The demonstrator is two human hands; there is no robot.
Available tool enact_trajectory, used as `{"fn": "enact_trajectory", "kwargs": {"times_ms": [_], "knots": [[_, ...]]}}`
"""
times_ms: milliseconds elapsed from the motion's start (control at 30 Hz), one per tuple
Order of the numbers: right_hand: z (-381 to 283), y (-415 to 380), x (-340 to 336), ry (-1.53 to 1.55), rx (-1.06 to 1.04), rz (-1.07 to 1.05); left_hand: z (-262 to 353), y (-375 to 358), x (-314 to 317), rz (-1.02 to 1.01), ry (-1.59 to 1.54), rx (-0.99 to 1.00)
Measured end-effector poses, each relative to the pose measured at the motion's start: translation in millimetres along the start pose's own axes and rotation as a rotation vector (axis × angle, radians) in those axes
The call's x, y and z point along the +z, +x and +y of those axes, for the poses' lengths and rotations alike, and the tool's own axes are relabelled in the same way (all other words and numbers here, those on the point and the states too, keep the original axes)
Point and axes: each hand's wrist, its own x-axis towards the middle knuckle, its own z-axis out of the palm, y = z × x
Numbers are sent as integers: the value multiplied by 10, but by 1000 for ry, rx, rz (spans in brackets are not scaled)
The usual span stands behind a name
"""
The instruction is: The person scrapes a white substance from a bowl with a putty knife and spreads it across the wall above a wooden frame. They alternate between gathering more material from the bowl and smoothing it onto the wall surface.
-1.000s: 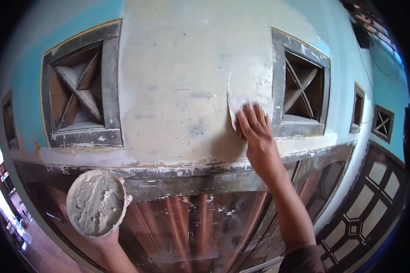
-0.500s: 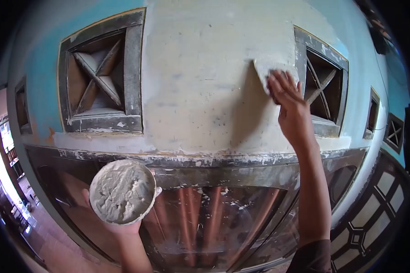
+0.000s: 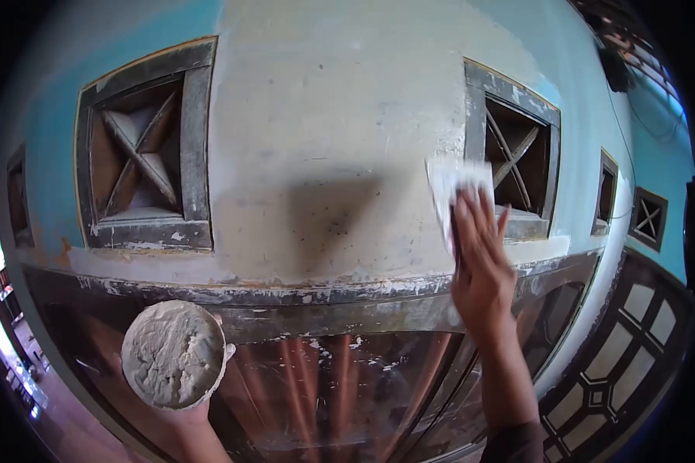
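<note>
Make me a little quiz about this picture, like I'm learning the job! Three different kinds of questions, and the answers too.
1. True or false: the right hand holds the scraper.
2. Pick one: what shape do the bars in the big left frame make?
A) a circle
B) an X
C) a star
3. Fill in the gap: the bowl is in the ____ hand.

Key:
1. True
2. B
3. left hand
</note>
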Motion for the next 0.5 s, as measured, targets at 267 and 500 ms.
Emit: {"fn": "enact_trajectory", "kwargs": {"times_ms": [267,500], "knots": [[225,269,638,-65,-35,-251,-33,24,177,-152,27,-70],[-177,-808,444,80,-44,-356,216,-143,65,-88,33,-49]]}}
